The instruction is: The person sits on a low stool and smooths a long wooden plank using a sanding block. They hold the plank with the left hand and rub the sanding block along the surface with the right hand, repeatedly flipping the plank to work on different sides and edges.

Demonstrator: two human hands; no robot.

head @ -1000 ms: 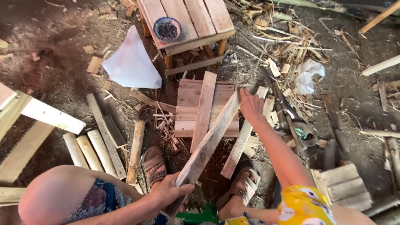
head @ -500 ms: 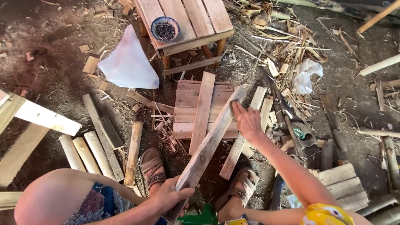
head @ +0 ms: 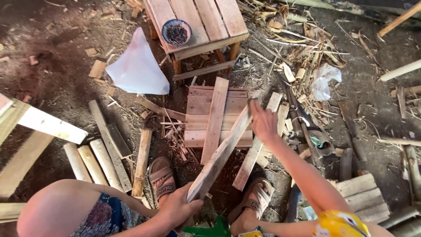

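My left hand (head: 177, 207) grips the near end of a long weathered wooden plank (head: 223, 151) that slants up and away to the right. My right hand (head: 263, 120) rests against the plank's far end, fingers closed around something small and dark that I cannot make out. Under the plank lies a small panel of nailed slats (head: 199, 115) with a loose board (head: 215, 119) laid lengthwise over it. My sandalled feet (head: 162, 177) stand on either side of the plank's near end.
A slatted wooden stool (head: 206, 22) at the top carries a blue bowl of nails (head: 176, 31). A white plastic sheet (head: 138, 68) lies to its left. Short boards (head: 94, 160) lie at the left; tools and scraps (head: 307, 131) lie at the right, on dirt.
My right hand slid back along the plank's far end, then forward again towards its tip. My left hand keeps hold of the near end, which has shifted slightly.
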